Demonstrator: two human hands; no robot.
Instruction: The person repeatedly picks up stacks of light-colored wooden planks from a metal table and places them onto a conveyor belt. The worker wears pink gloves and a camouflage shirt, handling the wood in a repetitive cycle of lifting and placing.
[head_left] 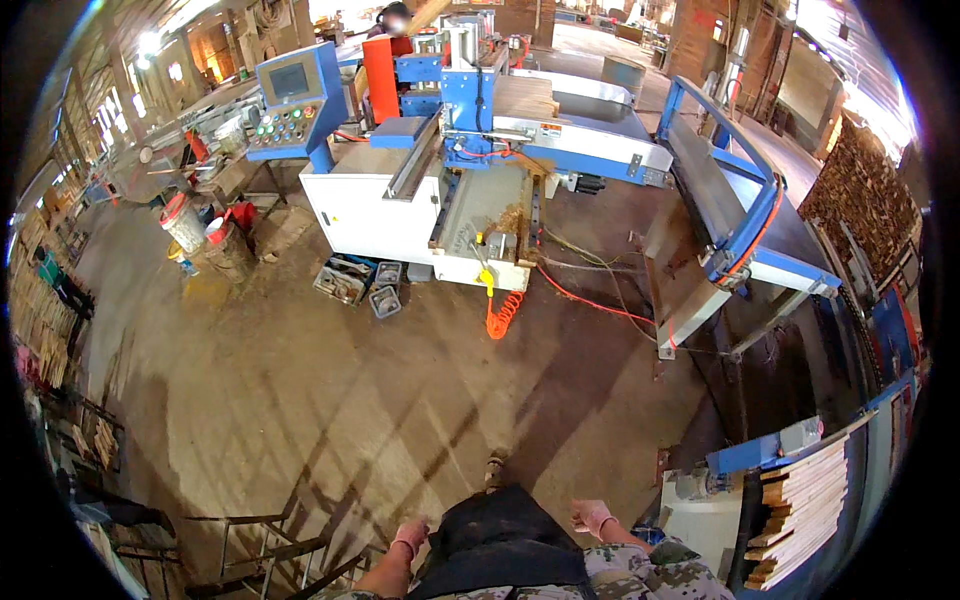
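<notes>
A dark metal frame (pixel 290 550) stands left of the left hand (pixel 411 532), whose grip I cannot make out. Well ahead of both hands is a blue-and-white machine (pixel 380 215); between them hangs a dark apron (pixel 505 540). The right hand (pixel 591 517) looks curled, its grip unclear too; stacked wooden strips (pixel 800 510) lie to its right.

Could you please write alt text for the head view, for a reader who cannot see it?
The person's left hand and right hand, nothing visibly held, flank a dark apron above a workshop floor. Ahead stands a blue-and-white machine with a control panel and coiled orange hose; stacked wood strips lie at lower right.
</notes>
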